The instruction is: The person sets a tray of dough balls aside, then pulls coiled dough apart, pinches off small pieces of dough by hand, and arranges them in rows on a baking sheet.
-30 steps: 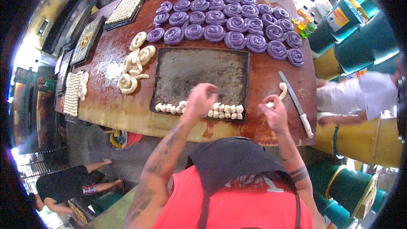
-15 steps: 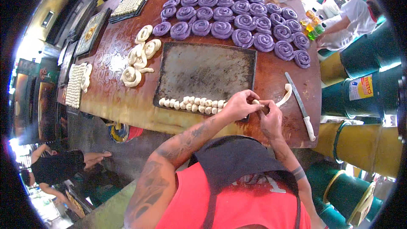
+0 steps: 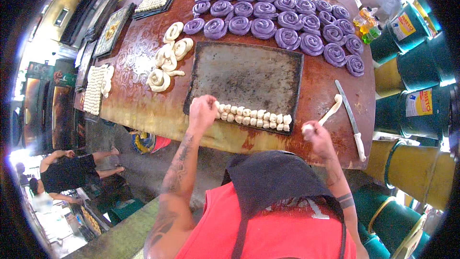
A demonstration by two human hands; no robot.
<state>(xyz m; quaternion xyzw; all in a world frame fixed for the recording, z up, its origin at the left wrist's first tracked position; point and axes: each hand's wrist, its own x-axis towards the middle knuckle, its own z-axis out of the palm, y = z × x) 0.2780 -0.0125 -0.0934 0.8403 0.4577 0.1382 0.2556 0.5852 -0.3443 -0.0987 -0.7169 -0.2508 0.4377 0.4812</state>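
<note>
My left hand (image 3: 203, 111) is closed, fingertips down, over the near left corner of a dark baking tray (image 3: 247, 69); whatever it pinches is hidden. Beside it, small white dough pieces (image 3: 254, 117) stand in two rows along the tray's near edge. Off the tray's near right corner, my right hand (image 3: 318, 140) is closed and slightly blurred around the near end of a pale dough strip (image 3: 331, 109). The strip's curled far end lies on the table. To its right rests a long knife (image 3: 347, 108) with a white handle.
Purple dough coils (image 3: 263, 28) cover the table's far side. White dough coils (image 3: 159, 80) lie left of the tray. Filled trays (image 3: 96, 88) line the left edge. Bottles (image 3: 371, 33) and green drums (image 3: 421, 110) stand right. A person (image 3: 72, 175) is at lower left.
My hands have parted: the left went left to the tray's near left corner, the right slightly right and nearer me. The view has shifted, moving the table rightward in the picture.
</note>
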